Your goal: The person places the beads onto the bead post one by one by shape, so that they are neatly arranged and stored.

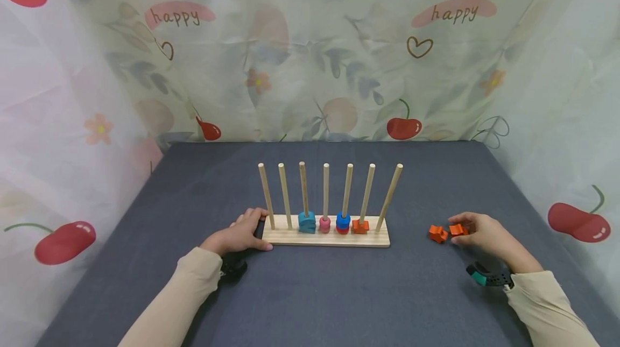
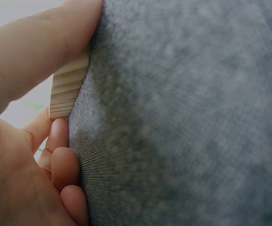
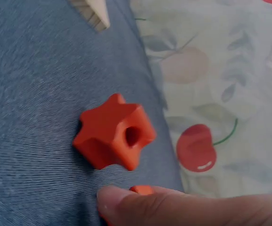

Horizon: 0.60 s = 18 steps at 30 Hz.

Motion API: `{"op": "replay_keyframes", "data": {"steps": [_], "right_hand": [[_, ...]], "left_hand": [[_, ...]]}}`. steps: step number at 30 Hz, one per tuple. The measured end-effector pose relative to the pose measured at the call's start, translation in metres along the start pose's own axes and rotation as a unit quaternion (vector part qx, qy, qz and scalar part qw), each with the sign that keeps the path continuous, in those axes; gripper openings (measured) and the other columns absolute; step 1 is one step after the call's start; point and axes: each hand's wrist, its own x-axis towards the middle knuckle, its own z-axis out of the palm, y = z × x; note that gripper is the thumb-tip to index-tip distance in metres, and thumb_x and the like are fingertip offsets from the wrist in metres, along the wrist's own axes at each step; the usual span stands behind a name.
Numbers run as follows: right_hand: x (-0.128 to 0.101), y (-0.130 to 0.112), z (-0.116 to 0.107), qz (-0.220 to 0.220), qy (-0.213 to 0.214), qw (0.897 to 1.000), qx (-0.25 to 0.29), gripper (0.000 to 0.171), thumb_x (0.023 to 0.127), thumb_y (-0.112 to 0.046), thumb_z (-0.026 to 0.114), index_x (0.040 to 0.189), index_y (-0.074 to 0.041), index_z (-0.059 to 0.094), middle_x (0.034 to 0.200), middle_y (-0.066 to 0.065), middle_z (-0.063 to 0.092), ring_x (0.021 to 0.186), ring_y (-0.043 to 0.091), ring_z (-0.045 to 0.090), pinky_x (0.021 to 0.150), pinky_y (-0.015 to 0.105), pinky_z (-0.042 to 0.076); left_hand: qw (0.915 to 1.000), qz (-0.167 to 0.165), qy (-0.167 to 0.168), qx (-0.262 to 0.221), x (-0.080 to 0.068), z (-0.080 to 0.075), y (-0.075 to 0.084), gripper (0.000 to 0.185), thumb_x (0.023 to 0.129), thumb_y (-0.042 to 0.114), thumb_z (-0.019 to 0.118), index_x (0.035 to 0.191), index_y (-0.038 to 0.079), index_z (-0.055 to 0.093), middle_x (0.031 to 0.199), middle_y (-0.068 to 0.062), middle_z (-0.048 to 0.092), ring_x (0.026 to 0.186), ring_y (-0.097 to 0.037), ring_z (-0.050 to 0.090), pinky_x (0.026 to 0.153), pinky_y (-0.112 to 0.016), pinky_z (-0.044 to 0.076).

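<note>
Grey cloth-covered bench [image 1: 310, 293] fills the lower half of the head view, w/ a cherry-print curtain [image 1: 310, 51] hung behind and at both sides.

Centre frame: wooden peg rack [image 1: 325, 237], a flat base w/ seven upright pegs. Beads sit low on four of them: a blue bead [image 1: 307, 221] on the 3rd peg from the left, a pink bead [image 1: 325, 224] on the 4th, a blue-over-red stack [image 1: 343, 222] on the 5th, an orange star bead [image 1: 360, 225] on the 6th. Other pegs are bare.

Left hand [image 1: 239, 235] sits at the rack's left end, lower left of centre. Fingers are curled round the end of the base, thumb along the front edge, so it grips the wood. Left wrist view confirms: the thumb lies over the base's end grain [image 2: 69, 89], other fingers [image 2: 63, 162] tucked below it against the cloth.

Right hand [image 1: 484, 234] is at lower right, well apart from the rack. Its fingertips pinch one orange star [image 1: 457, 229] at bench level; whether it's lifted off the cloth, can't tell. A 2nd orange star [image 1: 438, 233] lies just beside it to the left, on the cloth, not held. Right wrist view shows that loose star [image 3: 115, 133] mid-frame, hole facing the camera, w/ a finger [image 3: 173, 207] at the bottom edge covering most of the pinched one [image 3: 143, 189].

Both arms wear beige sleeves; dark bands at each wrist.
</note>
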Motion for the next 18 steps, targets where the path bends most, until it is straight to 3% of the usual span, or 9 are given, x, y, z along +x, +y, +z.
{"op": "replay_keyframes", "data": {"steps": [8,14,18], "right_hand": [[0.007,0.004,0.008,0.032,0.014,0.999,-0.018,0.037,0.083,-0.022,0.076,0.11,0.0,0.065,0.099,0.014,0.069,0.089,0.025,0.062,0.074,0.044,0.049],[0.008,-0.001,0.003,0.042,0.04,0.998,-0.009,0.038,0.084,-0.023,0.075,0.111,0.001,0.063,0.099,0.016,0.068,0.089,0.027,0.063,0.072,0.041,0.049],[0.009,-0.012,-0.005,0.044,0.065,0.997,0.01,0.038,0.086,-0.024,0.074,0.113,0.0,0.062,0.1,0.013,0.068,0.085,0.02,0.062,0.07,0.036,0.048]], "left_hand": [[1.0,-0.006,-0.005,0.001,-0.002,0.0,0.004,0.077,0.078,0.037,0.081,0.136,0.008,0.04,0.133,-0.015,0.04,0.119,-0.032,0.039,0.099,-0.054,0.03],[0.9999,-0.013,-0.005,0.003,-0.003,0.0,0.006,0.078,0.077,0.036,0.081,0.137,0.007,0.039,0.135,-0.016,0.039,0.121,-0.032,0.038,0.1,-0.055,0.029],[0.9999,-0.016,-0.005,0.003,-0.002,-0.001,0.006,0.078,0.077,0.037,0.081,0.137,0.008,0.039,0.135,-0.015,0.039,0.12,-0.031,0.038,0.1,-0.055,0.029]]}}
